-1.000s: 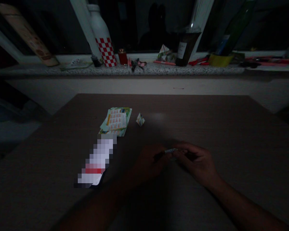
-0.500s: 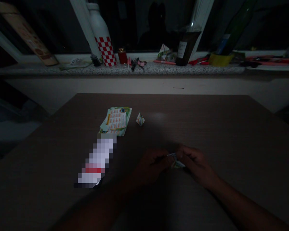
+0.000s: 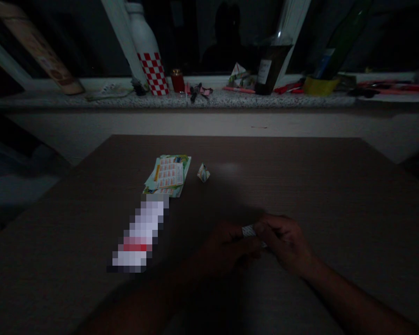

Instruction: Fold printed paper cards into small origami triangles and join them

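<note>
A small folded piece of printed paper (image 3: 248, 231) is pinched between both hands, low over the table. My left hand (image 3: 228, 246) is closed on its left and lower side, the thumb lying along it. My right hand (image 3: 282, 239) grips the right end between thumb and fingers. Much of the paper is covered by the fingers, and the dim light hides detail. Farther off stands a small folded paper shape (image 3: 203, 173) with pointed corners. To its left lies a stack of printed paper slips (image 3: 169, 173).
A blurred-out bright phone-like object (image 3: 139, 235) lies left of my hands on the brown table (image 3: 317, 177). Behind, the stone windowsill (image 3: 216, 98) bears a red-checked white bottle (image 3: 150, 56), a small red jar (image 3: 177, 81), a dark cup (image 3: 267, 70) and a green bottle (image 3: 342, 42).
The paper has turned between my fingers, so a flat patterned strip now shows. My left hand has shifted slightly right and its thumb lies across the paper. Everything else stays put.
</note>
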Demonstrator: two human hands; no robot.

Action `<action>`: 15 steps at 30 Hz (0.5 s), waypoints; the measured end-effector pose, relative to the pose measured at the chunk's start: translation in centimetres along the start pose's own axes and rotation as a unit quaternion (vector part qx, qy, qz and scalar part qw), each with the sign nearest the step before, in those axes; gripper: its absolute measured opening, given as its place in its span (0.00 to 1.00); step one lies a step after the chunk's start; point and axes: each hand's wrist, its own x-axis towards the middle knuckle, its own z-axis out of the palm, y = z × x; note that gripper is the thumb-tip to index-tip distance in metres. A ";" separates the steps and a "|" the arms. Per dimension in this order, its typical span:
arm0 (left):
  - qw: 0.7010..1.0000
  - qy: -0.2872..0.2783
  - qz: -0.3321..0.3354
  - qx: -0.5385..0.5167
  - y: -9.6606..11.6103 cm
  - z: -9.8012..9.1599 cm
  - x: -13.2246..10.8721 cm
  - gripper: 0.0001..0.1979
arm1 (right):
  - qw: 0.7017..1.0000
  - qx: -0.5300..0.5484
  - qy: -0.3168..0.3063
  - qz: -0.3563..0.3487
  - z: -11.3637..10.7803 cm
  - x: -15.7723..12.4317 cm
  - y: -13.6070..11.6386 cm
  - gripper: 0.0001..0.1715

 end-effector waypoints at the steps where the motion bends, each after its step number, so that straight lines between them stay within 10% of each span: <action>1: 1.000 0.011 0.000 0.000 0.0 0.0 0.0 0.23 | 1.000 -0.003 0.001 -0.005 0.0 0.0 -0.1 0.23; 15: 1.000 -0.025 0.008 -0.009 -0.5 0.2 -0.2 0.23 | 0.990 -0.111 0.045 -0.081 0.2 -0.1 -0.2 0.19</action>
